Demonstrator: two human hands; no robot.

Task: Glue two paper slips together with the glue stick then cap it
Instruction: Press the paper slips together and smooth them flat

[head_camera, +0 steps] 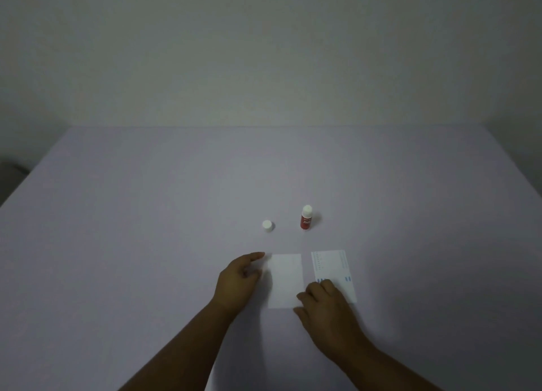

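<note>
Two white paper slips lie side by side near me. The plain slip (pixel 285 279) is on the left. The printed slip (pixel 333 269), with blue marks, is on the right. Behind them a red glue stick (pixel 306 218) stands upright with its white tip bare. Its white cap (pixel 267 226) stands apart to the left. My left hand (pixel 239 280) rests beside the plain slip's left edge, fingers apart, holding nothing. My right hand (pixel 327 305) lies over the near corners of both slips, fingers curled down; whether it pinches a slip is hidden.
Everything sits on a pale lilac table (pixel 146 214) that ends at a plain wall behind. A dark shape (pixel 11 173) shows at the far left beyond the table's edge.
</note>
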